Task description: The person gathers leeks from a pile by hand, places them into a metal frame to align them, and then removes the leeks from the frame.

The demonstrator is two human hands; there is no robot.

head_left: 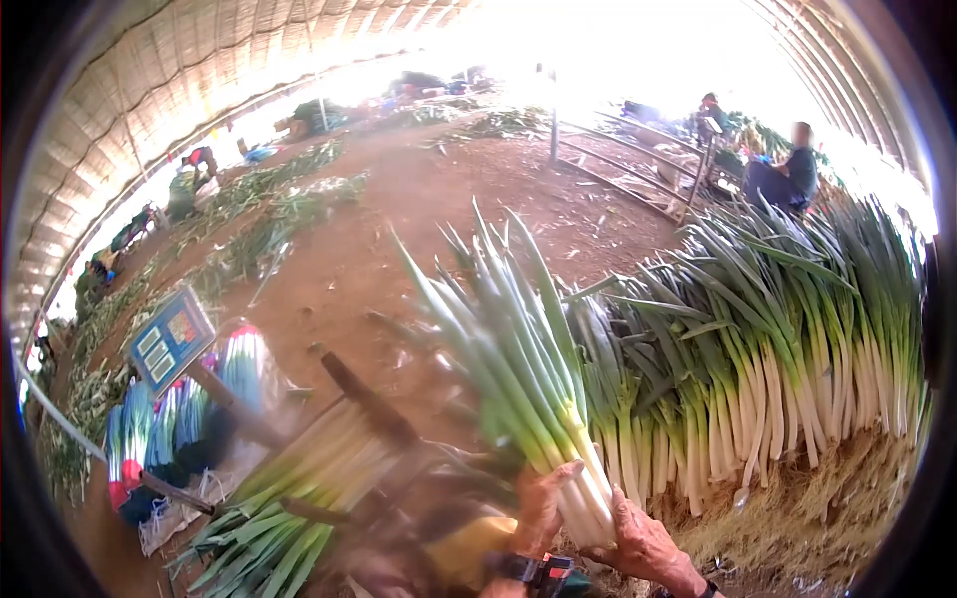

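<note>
A bunch of long green onions [543, 399] stands nearly upright in front of me, white stems down and green leaves up, tilted a little to the left. My left hand [540, 506] wraps round the white stems from the left side, with a dark watch on its wrist. On the opposite side, my right hand [646, 543] is closed against the lower stems. Just right of the bunch, a long row of green onions [738, 369] leans together, roots on the ground. More green onions [274, 518] lie at the lower left, partly blurred.
A scale display [172, 341] on a post stands at the left, close to tied onion bundles [189, 409]. Metal rails [623, 164] cross the back right, near a seated person [788, 174]. Loose leaves [289, 209] litter the dirt floor [449, 189]. A curved tunnel roof is overhead.
</note>
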